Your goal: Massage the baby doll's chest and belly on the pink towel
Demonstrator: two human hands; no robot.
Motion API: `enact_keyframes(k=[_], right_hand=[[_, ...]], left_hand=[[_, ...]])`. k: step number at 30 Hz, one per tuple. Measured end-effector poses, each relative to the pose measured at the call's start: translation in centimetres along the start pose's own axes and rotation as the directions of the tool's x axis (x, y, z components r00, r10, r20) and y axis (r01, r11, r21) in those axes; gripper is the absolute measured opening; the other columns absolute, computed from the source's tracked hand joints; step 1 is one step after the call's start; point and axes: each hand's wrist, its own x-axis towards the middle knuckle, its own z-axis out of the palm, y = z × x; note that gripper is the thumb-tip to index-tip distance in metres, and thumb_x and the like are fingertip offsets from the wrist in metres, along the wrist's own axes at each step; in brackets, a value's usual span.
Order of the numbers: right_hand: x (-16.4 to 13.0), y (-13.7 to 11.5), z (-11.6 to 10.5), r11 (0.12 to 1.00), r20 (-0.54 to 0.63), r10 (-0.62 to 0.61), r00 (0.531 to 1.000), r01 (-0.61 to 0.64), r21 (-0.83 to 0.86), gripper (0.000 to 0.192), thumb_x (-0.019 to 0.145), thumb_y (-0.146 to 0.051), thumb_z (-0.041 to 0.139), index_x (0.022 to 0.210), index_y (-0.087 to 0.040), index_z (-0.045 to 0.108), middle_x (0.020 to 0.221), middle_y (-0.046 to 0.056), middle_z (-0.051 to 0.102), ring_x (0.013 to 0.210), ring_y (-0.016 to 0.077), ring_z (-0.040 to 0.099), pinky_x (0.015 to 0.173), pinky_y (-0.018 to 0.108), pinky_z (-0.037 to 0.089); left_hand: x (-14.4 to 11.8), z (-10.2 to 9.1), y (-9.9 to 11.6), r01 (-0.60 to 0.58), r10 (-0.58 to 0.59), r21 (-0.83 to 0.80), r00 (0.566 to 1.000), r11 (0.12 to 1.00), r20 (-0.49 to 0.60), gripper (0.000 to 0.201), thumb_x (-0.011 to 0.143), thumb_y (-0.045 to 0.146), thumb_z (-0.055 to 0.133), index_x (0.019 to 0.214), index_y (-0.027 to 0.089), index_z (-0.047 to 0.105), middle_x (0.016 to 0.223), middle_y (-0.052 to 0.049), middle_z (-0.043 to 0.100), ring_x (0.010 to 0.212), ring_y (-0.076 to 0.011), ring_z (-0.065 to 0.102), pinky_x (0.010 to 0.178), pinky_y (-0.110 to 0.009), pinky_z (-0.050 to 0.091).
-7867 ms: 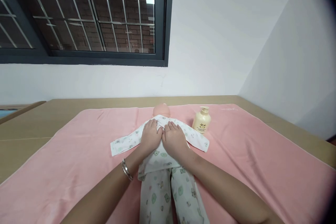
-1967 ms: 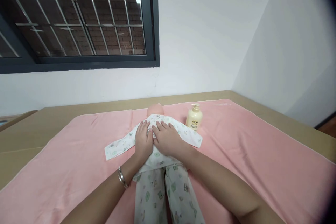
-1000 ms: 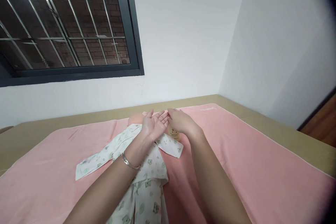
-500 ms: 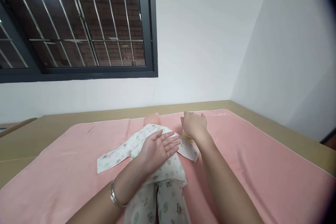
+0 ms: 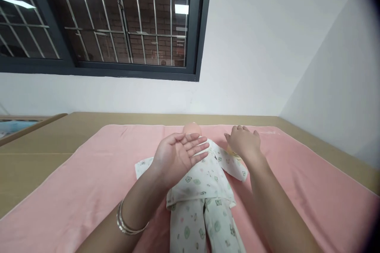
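My left hand (image 5: 179, 156) is held palm up over a baby doll, fingers stretched out, with nothing plain to see on the palm. The doll (image 5: 202, 178) lies on its back, dressed in a white printed top and trousers (image 5: 190, 225), its bald head (image 5: 192, 128) away from me. To the right, my right hand (image 5: 243, 140) reaches palm down, fingers curled over a yellowish container with dark print (image 5: 234, 154). Most of that container is hidden by the hand and the doll's sleeve (image 5: 236, 169).
A pink cloth (image 5: 97, 182) lies under the doll on a tan surface (image 5: 44, 166) with a raised edge. Behind stand a white wall (image 5: 243, 67) and a dark-framed window (image 5: 197, 47) with metal bars. Something light blue (image 5: 18, 126) shows at far left.
The view has turned to the left, so the doll and cloth sit farther right. My left hand has shifted left relative to the doll, uncovering more of its top. My right hand stays by the container.
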Motion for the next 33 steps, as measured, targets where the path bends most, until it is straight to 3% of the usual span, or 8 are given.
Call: enact_keyframes(k=[9, 11, 16, 20, 23, 27, 33], right_hand=[[-0.5, 1.0, -0.2, 1.0, 0.194, -0.018, 0.981, 0.013, 0.029, 0.066, 0.097, -0.047, 0.024, 0.151, -0.008, 0.02, 0.158, 0.016, 0.017, 0.145, 0.0278, 0.014, 0.112, 0.054, 0.02], [-0.5, 1.5, -0.2, 0.998, 0.194, -0.036, 0.98, 0.025, 0.056, 0.066, 0.097, -0.049, 0.025, 0.15, -0.01, 0.023, 0.158, 0.016, 0.015, 0.146, 0.0303, 0.011, 0.112, 0.055, 0.019], [-2.0, 1.6, -1.5, 0.986, 0.157, -0.112, 0.981, 0.089, 0.144, 0.058, 0.097, -0.052, 0.028, 0.124, -0.012, 0.06, 0.159, 0.016, 0.012, 0.145, 0.0354, -0.001, 0.112, 0.057, 0.017], [-5.9, -0.3, -4.4, 0.927, 0.007, -0.268, 0.963, 0.255, 0.276, 0.057, 0.097, -0.049, 0.032, 0.134, -0.011, 0.052, 0.158, 0.016, 0.017, 0.146, 0.034, 0.004, 0.115, 0.053, 0.014], [-9.4, -2.2, -6.1, 0.782, -0.144, -0.442, 0.885, 0.459, 0.423, 0.058, 0.098, -0.047, 0.032, 0.146, -0.015, 0.036, 0.157, 0.014, 0.021, 0.146, 0.0294, 0.013, 0.116, 0.052, 0.017], [-13.0, -4.0, -6.7, 0.582, -0.303, -0.62, 0.723, 0.684, 0.441, 0.063, 0.098, -0.05, 0.03, 0.15, -0.015, 0.025, 0.158, 0.012, 0.017, 0.146, 0.0289, 0.006, 0.116, 0.057, 0.016], [-15.7, -5.0, -6.9, 0.433, -0.428, -0.71, 0.559, 0.826, 0.36, 0.074, 0.095, -0.056, 0.038, 0.149, -0.009, 0.023, 0.157, 0.015, 0.017, 0.146, 0.0338, 0.002, 0.114, 0.066, 0.011]], left_hand=[[-1.8, -0.1, 1.2, -0.059, 0.059, 0.014, 0.998, 0.998, 0.027, 0.019, 0.083, 0.022, 0.049, 0.094, 0.011, 0.059, 0.124, -0.021, 0.061, 0.118, -0.0345, 0.058, 0.099, -0.047, 0.049], [-2.0, 0.1, 1.0, -0.056, 0.055, 0.02, 0.998, 0.998, 0.021, 0.02, 0.083, 0.021, 0.048, 0.096, 0.011, 0.059, 0.125, -0.021, 0.06, 0.118, -0.0342, 0.058, 0.099, -0.046, 0.049], [-2.0, 0.2, 0.6, -0.044, 0.045, 0.046, 0.999, 0.998, -0.024, 0.032, 0.083, 0.021, 0.048, 0.112, 0.01, 0.057, 0.128, -0.02, 0.06, 0.122, -0.0314, 0.056, 0.105, -0.044, 0.044], [-2.0, 0.2, -0.2, -0.019, 0.024, 0.058, 0.996, 0.998, -0.089, 0.044, 0.086, 0.023, 0.044, 0.128, 0.011, 0.05, 0.13, -0.017, 0.059, 0.125, -0.0267, 0.054, 0.108, -0.04, 0.04], [-2.6, 0.6, -0.9, 0.043, -0.037, 0.059, 0.994, 0.997, -0.104, 0.047, 0.09, 0.028, 0.04, 0.133, 0.012, 0.047, 0.13, -0.016, 0.059, 0.124, -0.0255, 0.055, 0.107, -0.039, 0.042], [-4.2, 1.5, -0.9, 0.112, -0.113, 0.043, 0.993, 0.993, 0.038, 0.05, 0.094, 0.036, 0.033, 0.135, 0.01, 0.047, 0.126, -0.018, 0.06, 0.125, -0.0289, 0.053, 0.105, -0.044, 0.044], [-6.0, 1.6, 1.5, -0.007, 0.007, 0.002, 1.0, 1.0, 0.019, 0.056, 0.095, 0.038, 0.027, 0.146, 0.014, 0.033, 0.133, -0.016, 0.057, 0.132, -0.0253, 0.047, 0.106, -0.042, 0.044]])
